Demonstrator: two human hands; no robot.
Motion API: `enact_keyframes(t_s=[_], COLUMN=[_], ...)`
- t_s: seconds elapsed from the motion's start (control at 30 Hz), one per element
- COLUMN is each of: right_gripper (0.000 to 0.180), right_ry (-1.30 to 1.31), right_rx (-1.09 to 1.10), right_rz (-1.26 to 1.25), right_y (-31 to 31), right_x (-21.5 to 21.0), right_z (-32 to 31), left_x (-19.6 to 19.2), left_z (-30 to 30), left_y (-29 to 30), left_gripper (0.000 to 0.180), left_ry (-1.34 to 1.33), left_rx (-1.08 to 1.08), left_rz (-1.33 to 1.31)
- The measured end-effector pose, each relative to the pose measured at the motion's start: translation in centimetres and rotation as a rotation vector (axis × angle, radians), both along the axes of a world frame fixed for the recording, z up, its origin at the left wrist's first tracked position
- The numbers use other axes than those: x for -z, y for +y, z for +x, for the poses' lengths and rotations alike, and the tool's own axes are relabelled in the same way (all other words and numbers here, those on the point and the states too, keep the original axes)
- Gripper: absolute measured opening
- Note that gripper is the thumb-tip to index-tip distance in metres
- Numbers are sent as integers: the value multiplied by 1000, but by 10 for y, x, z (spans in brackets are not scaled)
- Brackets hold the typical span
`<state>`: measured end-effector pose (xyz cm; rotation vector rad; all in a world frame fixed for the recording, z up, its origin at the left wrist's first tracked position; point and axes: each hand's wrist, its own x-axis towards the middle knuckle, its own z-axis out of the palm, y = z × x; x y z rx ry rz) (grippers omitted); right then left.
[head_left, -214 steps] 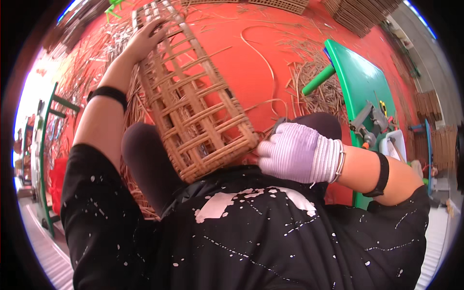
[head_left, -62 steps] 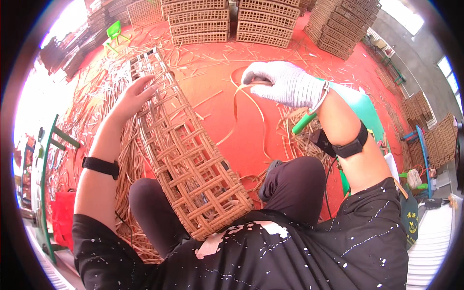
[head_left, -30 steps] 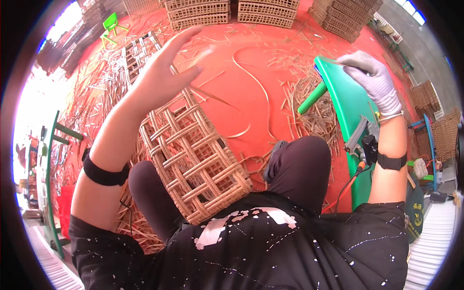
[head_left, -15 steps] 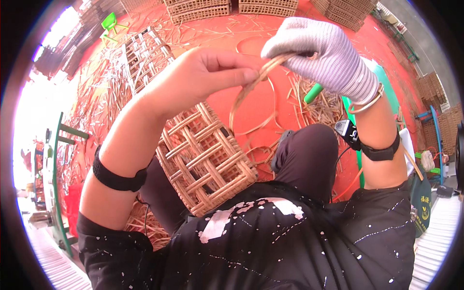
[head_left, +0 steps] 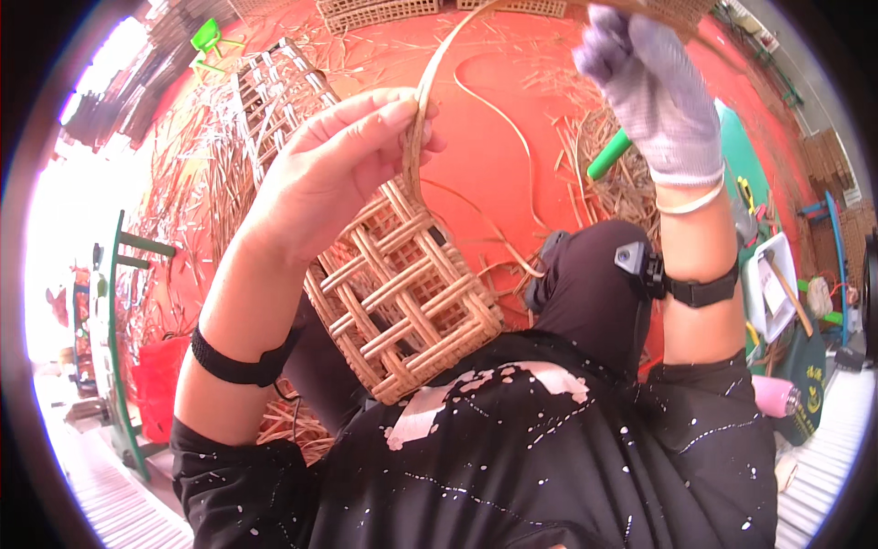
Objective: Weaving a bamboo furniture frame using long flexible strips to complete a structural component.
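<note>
rattan strip (head_left: 430, 82) arcs between the pinching bare left hand (head_left: 320, 174) and gripping gloved right hand (head_left: 658, 101), above a lap-held, largely woven lattice basket (head_left: 402, 284), strip not yet woven in.

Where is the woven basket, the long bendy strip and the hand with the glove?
woven basket (head_left: 402, 302), head view, on its lattice side.
long bendy strip (head_left: 419, 119), head view, on the curved part beside the bare thumb.
gloved right hand (head_left: 654, 110), head view, on the back of the glove.

Basket-weaving workshop, stacked woven panels (head_left: 380, 11), cane scraps (head_left: 192, 174)
</note>
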<state>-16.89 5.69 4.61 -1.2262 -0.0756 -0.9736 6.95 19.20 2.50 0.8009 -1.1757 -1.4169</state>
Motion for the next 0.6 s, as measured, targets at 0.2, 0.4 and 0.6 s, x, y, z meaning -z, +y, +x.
enact_keyframes(t_s=[0.2,0.4,0.6], right_gripper=[23,18,20], right_ry=[-271,-292,47], right_rx=[-231,40,157], right_rz=[-263,43,3], right_y=[1,-4,10], right_x=[-26,-3,9], right_z=[22,16,-20], left_x=[2,10,34], left_z=[1,-5,22], left_y=[0,16,46], left_gripper=[27,32,36], left_ry=[-44,-753,-1175], left_rx=[38,-429,-475], left_rz=[-32,-125,-320])
